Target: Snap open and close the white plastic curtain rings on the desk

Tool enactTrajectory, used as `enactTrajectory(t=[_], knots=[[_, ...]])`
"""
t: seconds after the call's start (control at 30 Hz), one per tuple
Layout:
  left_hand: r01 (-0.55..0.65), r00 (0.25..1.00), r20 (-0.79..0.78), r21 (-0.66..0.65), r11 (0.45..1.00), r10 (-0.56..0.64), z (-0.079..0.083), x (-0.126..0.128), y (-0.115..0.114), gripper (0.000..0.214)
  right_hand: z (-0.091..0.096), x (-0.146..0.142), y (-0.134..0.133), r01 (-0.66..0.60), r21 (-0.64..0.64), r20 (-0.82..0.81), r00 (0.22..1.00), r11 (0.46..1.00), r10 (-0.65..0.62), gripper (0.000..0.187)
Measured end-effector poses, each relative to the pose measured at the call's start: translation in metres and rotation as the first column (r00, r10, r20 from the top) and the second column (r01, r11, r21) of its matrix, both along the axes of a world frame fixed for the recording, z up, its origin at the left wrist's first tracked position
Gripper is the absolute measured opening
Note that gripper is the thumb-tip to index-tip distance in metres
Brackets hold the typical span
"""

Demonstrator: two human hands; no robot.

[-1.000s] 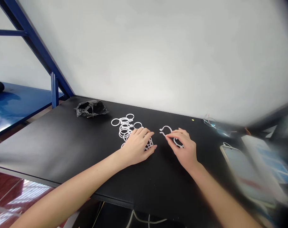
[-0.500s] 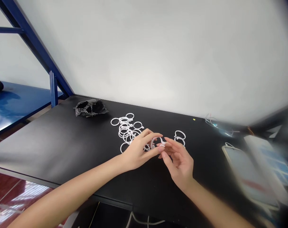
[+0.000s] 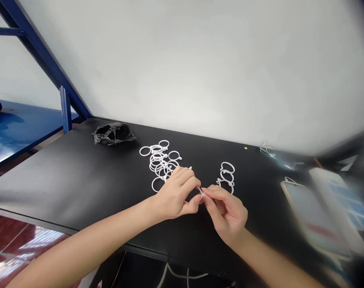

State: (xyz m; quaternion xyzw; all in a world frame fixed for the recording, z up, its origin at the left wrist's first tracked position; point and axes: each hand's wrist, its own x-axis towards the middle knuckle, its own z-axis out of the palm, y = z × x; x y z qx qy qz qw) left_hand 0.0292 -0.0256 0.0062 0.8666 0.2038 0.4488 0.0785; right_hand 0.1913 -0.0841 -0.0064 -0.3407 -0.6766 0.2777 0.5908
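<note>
White ring [image 3: 201, 193] now being pinched between left hand [image 3: 177, 194] and right hand [image 3: 226, 210] just above table [image 3: 80, 180], fingertips pressed together, lifted off pile [image 3: 160, 164] since a second ago, stack [image 3: 227, 176] lying beside.

Both hands, left [image 3: 177, 192] and right [image 3: 226, 210], pinch white ring [image 3: 200, 191] above black table [image 3: 80, 180].

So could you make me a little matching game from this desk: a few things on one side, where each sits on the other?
Things:
1. crumpled black bag
2. big pile of white rings
3. small stack of rings
4. phone

Places:
A. far right of the desk
B. beyond the right hand
C. far left corner
D. beyond the left hand

Pairs: 1-C, 2-D, 3-B, 4-A
</note>
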Motion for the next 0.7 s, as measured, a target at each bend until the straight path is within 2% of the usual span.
enactTrajectory(t=[0.13, 0.2, 0.3, 0.37, 0.43, 0.47, 0.5, 0.6, 0.7], knots=[[-0.001, 1.000, -0.013, -0.016, 1.000, 0.001, 0.000, -0.001, 0.002, 0.046, 0.007, -0.001, -0.001, -0.053, -0.167, -0.080, 0.996, 0.985, 0.040, 0.025], [-0.034, 0.997, -0.063, -0.035, 0.999, 0.032, 0.000, -0.002, 0.006, 0.046, 0.008, 0.001, 0.004, -0.055, -0.248, -0.065, 0.997, 0.967, 0.040, 0.018], [-0.129, 0.978, -0.172, -0.054, 0.990, 0.118, -0.002, -0.003, 0.016, 0.040, 0.008, 0.012, 0.017, 0.055, -0.299, 0.029, 0.998, 0.953, -0.049, 0.017], [-0.188, 0.956, -0.241, -0.052, 0.981, 0.170, -0.005, -0.005, 0.023, 0.037, 0.008, 0.025, 0.029, 0.226, -0.264, 0.138, 0.971, 0.938, -0.195, 0.021], [-0.235, 0.929, -0.304, -0.048, 0.971, 0.210, -0.009, -0.007, 0.028, 0.035, 0.007, 0.041, 0.042, 0.414, -0.145, 0.314, 0.881, 0.899, -0.355, 0.016], [-0.256, 0.915, -0.334, -0.047, 0.966, 0.226, -0.012, -0.007, 0.030, 0.034, 0.007, 0.049, 0.048, 0.459, -0.065, 0.406, 0.823, 0.886, -0.397, 0.013], [-0.275, 0.901, -0.363, -0.048, 0.960, 0.239, -0.014, -0.008, 0.031, 0.032, 0.006, 0.058, 0.054, 0.477, -0.015, 0.472, 0.778, 0.879, -0.414, 0.010], [-0.307, 0.864, -0.436, -0.055, 0.950, 0.254, -0.018, -0.008, 0.032, 0.029, 0.001, 0.080, 0.067, 0.533, -0.006, 0.596, 0.681, 0.846, -0.425, 0.012], [-0.317, 0.844, -0.473, -0.058, 0.947, 0.253, -0.018, -0.008, 0.030, 0.030, -0.006, 0.092, 0.072, 0.580, -0.060, 0.655, 0.637, 0.813, -0.406, 0.015]])
